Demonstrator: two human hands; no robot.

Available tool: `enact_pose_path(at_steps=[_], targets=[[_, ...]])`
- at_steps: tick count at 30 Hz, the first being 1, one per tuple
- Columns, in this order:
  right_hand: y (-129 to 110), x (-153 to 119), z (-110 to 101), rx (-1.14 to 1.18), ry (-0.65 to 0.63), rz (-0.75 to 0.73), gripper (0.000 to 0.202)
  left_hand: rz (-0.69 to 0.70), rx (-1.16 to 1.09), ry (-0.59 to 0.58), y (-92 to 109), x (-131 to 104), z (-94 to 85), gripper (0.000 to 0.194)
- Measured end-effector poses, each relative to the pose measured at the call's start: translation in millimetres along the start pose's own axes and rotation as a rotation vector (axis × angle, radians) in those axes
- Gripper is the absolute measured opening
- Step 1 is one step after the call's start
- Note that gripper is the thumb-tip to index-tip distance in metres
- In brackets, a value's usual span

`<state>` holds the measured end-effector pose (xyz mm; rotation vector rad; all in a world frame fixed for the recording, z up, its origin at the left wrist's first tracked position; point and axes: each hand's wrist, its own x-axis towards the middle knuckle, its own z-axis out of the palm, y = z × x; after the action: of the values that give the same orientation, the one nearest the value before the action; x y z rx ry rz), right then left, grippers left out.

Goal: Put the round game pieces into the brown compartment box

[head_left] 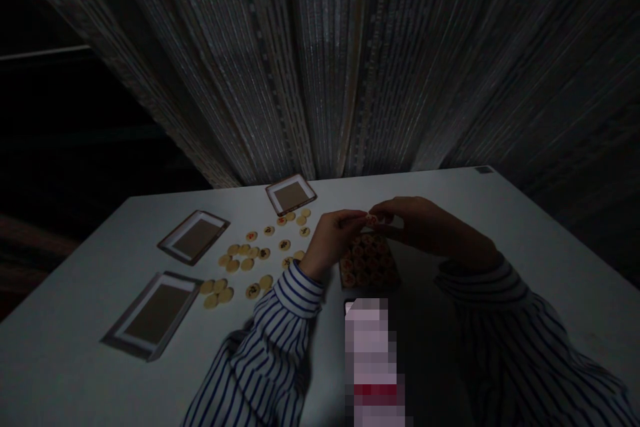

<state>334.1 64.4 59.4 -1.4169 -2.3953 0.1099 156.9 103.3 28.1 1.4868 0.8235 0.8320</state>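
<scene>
At the bottom centre of the frame a blurred-out device point(375, 360) lies on the table, its front hidden by the blurring. Just above it in the picture sits a block of round pieces point(379, 259), packed in rows, with red characters readable as marks on some of them.

Over the far edge of that block, right of centre, is the held piece point(371, 219), a small disc with its red-marked face turned toward the camera. Being round, it shows no long axis. The left hand point(336, 235) comes in from the left and the right hand point(420, 221) from the right; the fingertips of both appear pinched on the disc's opposite sides, so neither hand is clearly nearer. The block lies directly below the disc in the picture; whether the two touch I cannot tell.

Left of the left wrist, across the lower left-centre, loose pieces point(233, 265) are scattered, many plain side up; the left hand is the nearer to them. Beyond them on the left lie a grey-edged panel point(159, 310) and a brown-edged panel point(195, 238), with another small panel point(291, 196) near the table's far edge. A striped curtain point(330, 67) fills the top.
</scene>
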Motion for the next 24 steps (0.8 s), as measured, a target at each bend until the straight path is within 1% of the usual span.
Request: enact_pose_path(at_steps=[3, 8, 11, 13, 17, 24], targets=[[1, 0, 0, 0.002, -0.047, 0.037, 0.028, 0.018, 0.102, 0.002, -2, 1, -0.9, 0.022], [5, 1, 2, -0.029, -0.157, 0.141, 0.028, 0.067, 0.379, 0.085, -5, 2, -7.2, 0.025], [10, 1, 6, -0.073, -0.243, 0.197, 0.026, 0.117, 0.492, 0.117, -6, 2, -11.5, 0.025], [14, 1, 9, -0.108, -0.297, 0.216, 0.023, 0.128, 0.532, 0.118, -6, 2, -13.8, 0.025], [22, 0, 16, -0.119, -0.372, 0.210, 0.019, 0.142, 0.555, 0.111, -7, 3, -17.6, 0.024], [26, 1, 23, -0.128, -0.406, 0.216, 0.020, 0.157, 0.576, 0.117, -10, 4, -23.2, 0.023]])
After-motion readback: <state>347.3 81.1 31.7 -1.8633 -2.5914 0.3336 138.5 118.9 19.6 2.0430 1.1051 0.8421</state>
